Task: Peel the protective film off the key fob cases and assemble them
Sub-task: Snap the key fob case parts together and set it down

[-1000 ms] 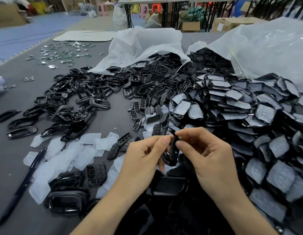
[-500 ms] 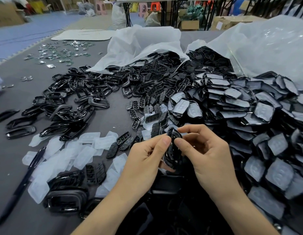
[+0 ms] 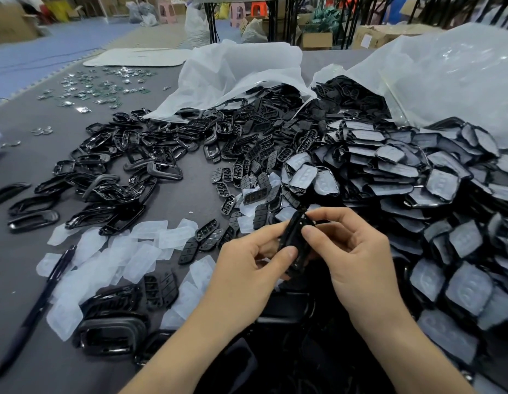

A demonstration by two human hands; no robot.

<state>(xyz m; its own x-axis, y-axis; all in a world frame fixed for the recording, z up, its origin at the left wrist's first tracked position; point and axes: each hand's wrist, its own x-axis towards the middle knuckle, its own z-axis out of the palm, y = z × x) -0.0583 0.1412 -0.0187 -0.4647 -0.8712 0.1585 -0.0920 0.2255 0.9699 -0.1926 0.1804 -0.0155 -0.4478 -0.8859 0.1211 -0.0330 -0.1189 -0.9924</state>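
Note:
A black key fob case (image 3: 294, 240) stands nearly on edge between my two hands, above the grey table (image 3: 190, 200). My left hand (image 3: 247, 268) pinches its lower left side with thumb and fingers. My right hand (image 3: 352, 257) grips its upper right side, thumb on the face and fingers curled behind. Whether film is on this case I cannot tell. A heap of film-covered case shells (image 3: 417, 200) lies to the right. Peeled clear films (image 3: 113, 257) are strewn at the lower left, and small black button pads (image 3: 241, 177) sit in the middle.
Black case frames (image 3: 105, 183) spread over the left of the table. Two white plastic bags (image 3: 241, 78) spill parts at the back. A black pen (image 3: 45, 297) lies by the left edge. Assembled-looking cases (image 3: 110, 334) sit near the front. Small metal parts (image 3: 96, 86) lie far left.
The case has turned in my fingers from edge-on to more of its face showing. Both hands have stayed in about the same place, with the thumbs shifting on the case.

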